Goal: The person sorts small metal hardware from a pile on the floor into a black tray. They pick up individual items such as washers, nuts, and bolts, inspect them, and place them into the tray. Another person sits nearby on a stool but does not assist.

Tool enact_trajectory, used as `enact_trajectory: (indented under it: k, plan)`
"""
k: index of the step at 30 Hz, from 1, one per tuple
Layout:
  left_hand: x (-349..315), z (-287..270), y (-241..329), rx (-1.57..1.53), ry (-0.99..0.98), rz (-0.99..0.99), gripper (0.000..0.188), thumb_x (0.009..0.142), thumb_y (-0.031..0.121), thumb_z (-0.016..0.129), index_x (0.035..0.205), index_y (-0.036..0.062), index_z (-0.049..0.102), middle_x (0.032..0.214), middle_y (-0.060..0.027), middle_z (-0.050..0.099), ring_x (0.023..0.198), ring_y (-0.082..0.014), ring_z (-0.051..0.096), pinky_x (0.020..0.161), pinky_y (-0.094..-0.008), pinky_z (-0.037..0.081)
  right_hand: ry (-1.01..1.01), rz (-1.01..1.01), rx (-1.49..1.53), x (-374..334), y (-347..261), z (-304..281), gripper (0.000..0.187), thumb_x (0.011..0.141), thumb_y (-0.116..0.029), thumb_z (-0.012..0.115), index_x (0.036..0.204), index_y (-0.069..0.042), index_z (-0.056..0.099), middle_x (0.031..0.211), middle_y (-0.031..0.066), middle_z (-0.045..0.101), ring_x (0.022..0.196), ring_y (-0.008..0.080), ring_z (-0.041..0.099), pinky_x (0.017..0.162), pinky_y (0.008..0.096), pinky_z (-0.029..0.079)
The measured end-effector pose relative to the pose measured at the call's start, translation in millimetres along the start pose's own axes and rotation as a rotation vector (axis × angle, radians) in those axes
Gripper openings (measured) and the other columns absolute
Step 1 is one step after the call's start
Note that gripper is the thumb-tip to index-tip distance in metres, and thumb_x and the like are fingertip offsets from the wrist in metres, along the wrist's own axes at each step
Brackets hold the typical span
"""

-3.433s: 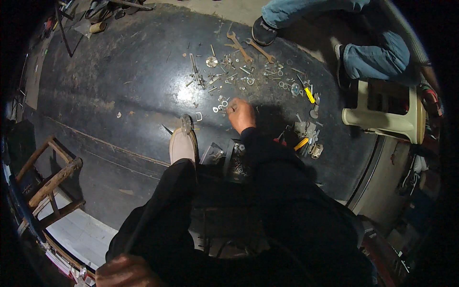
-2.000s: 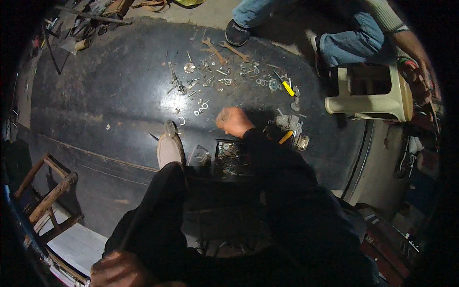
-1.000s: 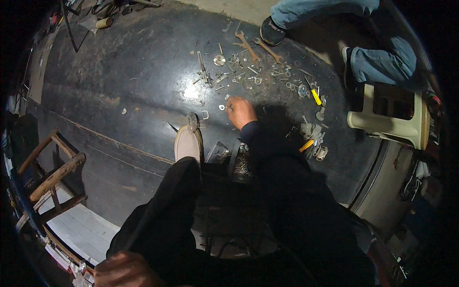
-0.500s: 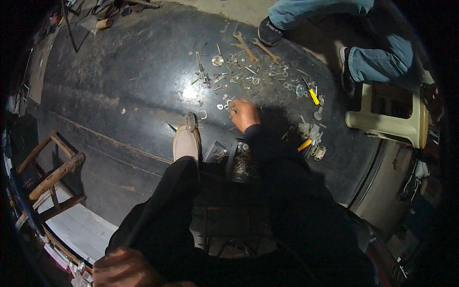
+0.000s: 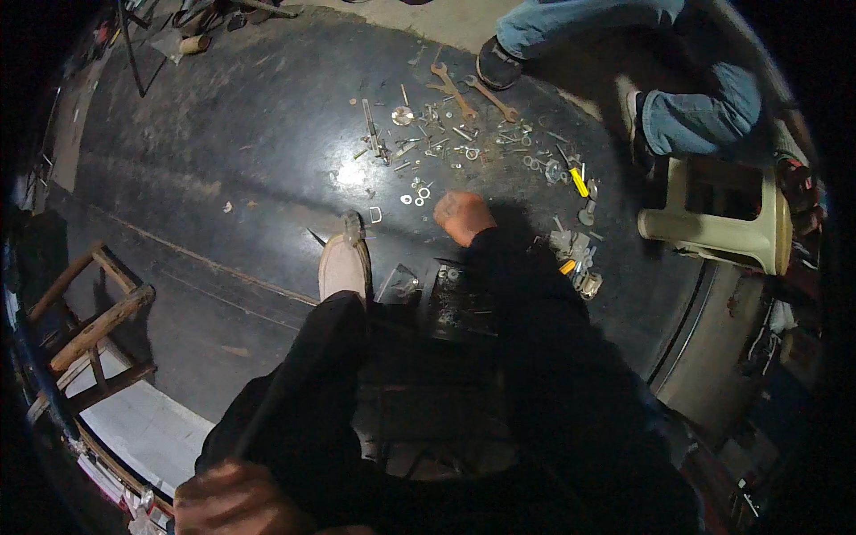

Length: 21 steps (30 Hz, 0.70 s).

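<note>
Our right hand (image 5: 465,218) hangs just right of the middle of the frame, fingers curled inward; we cannot tell whether a small part is pinched inside. The washers (image 5: 406,200) lie near it, to its left, and the tray (image 5: 430,290) of small parts sits just below it. We judge the step in hand to be handling loose hardware; reaching the washers from here would call for a shift left and a fine fingertip pinch. Further out, the bolts (image 5: 462,134) scatter across upper centre, the wrenches (image 5: 492,100) above them, the screwdriver (image 5: 579,184) right. Our left hand (image 5: 234,499), lower left, is curled too, its grip hidden.
</note>
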State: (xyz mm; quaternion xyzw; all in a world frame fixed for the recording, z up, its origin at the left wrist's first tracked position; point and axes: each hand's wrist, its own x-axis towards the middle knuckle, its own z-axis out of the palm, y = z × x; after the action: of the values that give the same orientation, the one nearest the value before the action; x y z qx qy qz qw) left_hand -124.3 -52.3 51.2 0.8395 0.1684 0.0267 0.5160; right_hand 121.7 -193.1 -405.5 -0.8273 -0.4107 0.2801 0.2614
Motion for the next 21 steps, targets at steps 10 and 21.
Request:
enact_trajectory:
  k: [10,21]
  plan:
    - [-1,3,9,-0.012,-0.008,0.148,0.019,0.094,0.016,0.057,0.091,-0.0008,0.066,0.067,-0.0112,0.059,0.049,-0.0239,0.048,0.048,-0.0353,0.034,-0.921,-0.067,-0.182,-59,-40,-88,0.024,0.075,-0.027,0.069,0.074,-0.002,0.070,0.077,0.0169,0.069,0.074,0.0341,0.067,0.068,0.0427,0.052]
    - [3,-6,-1,0.005,-0.070,0.037,0.024,0.097,0.021,0.055,0.092,0.0011,0.069,0.083,-0.0138,0.070,0.059,-0.0276,0.059,0.053,-0.0368,0.043,0.083,0.020,-0.057,11,-53,-2,0.014,0.079,-0.015,0.071,0.088,-0.006,0.067,0.081,0.0173,0.068,0.080,0.0386,0.066,0.071,0.0467,0.052]
